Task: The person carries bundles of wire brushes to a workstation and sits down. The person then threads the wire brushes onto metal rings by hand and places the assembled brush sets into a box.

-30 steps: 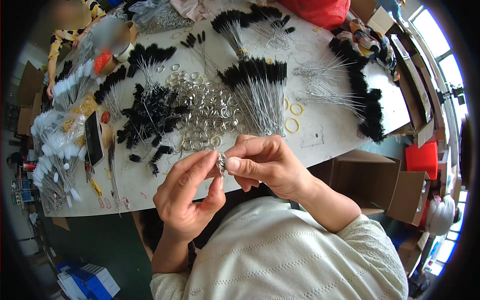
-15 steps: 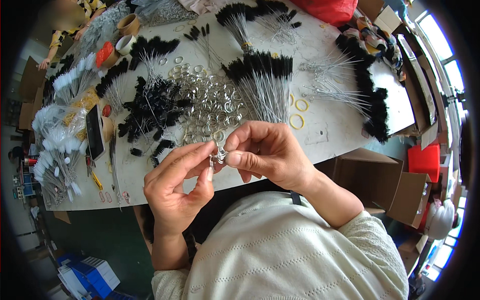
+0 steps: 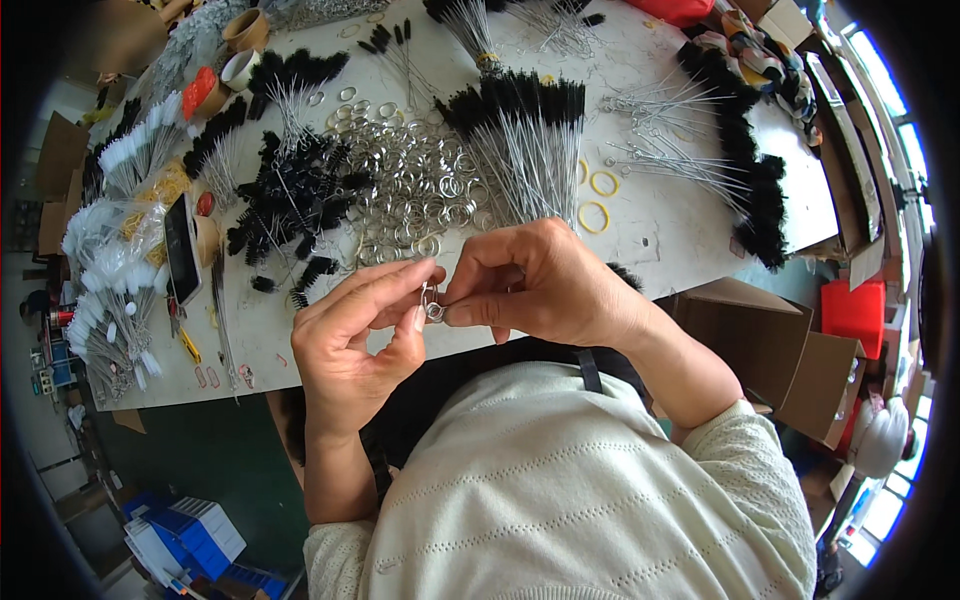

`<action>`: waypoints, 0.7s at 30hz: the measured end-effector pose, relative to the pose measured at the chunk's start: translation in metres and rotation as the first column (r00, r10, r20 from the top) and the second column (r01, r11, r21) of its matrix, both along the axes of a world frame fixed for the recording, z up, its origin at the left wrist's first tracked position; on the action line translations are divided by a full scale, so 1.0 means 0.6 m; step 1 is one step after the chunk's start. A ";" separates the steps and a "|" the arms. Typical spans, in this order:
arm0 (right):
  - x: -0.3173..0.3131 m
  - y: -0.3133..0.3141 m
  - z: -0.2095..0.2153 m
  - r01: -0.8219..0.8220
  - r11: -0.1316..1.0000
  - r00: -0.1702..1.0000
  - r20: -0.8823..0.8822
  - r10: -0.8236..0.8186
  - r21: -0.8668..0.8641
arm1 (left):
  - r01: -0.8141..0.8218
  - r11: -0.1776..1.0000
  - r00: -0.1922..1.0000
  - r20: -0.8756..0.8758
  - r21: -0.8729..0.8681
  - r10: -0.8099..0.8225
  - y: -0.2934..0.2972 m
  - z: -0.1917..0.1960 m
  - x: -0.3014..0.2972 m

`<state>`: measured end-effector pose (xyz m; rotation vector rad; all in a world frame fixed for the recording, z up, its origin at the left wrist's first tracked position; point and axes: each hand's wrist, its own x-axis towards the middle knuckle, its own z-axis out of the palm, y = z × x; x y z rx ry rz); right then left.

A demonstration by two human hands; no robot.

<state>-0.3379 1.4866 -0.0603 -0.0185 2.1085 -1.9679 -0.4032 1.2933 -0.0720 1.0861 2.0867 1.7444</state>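
Note:
Close to the table's front edge, my left hand [image 3: 350,335] and my right hand [image 3: 545,285] meet fingertip to fingertip. Between them are small shiny metal rings [image 3: 434,311], pinched from both sides. My left thumb and forefinger grip the left side, while my right thumb and forefinger close on the right. Fingers partly cover the rings, so I cannot tell how many each hand has. Just beyond lies a loose pile of similar metal rings [image 3: 425,190]. Left of that pile is a heap of short black-bristled brushes [image 3: 300,200].
Behind the rings stands a bundle of black wire brushes [image 3: 525,140]; more brushes [image 3: 755,190] lie at the right. White-tipped brushes [image 3: 110,270], a phone [image 3: 184,248] and a yellow cutter [image 3: 190,345] are at the left. An open cardboard box [image 3: 745,335] sits beyond my right forearm.
The rings between my fingertips have shifted: the ring that stuck up above them no longer shows there, and one now faces me between the fingers. The view has tilted slightly. Both hands stay together.

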 end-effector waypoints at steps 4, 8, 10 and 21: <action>0.025 0.005 -0.036 0.107 0.994 0.986 -0.125 -0.110 -0.036 | 0.029 0.998 0.965 0.257 0.056 -0.043 0.012 -0.013 0.003; 0.043 0.062 -0.070 0.389 0.915 0.885 -0.321 -0.338 0.107 | -0.079 0.994 0.942 0.333 0.079 0.049 -0.011 -0.015 0.015; 0.053 0.130 -0.103 0.620 0.724 0.751 -0.498 -0.434 0.303 | -0.224 0.971 0.937 0.292 0.087 0.190 -0.038 -0.009 0.021; 0.044 0.365 -0.168 0.686 0.283 0.726 -0.656 -0.206 0.670 | -0.525 0.845 0.818 0.337 0.104 0.467 -0.130 -0.023 0.028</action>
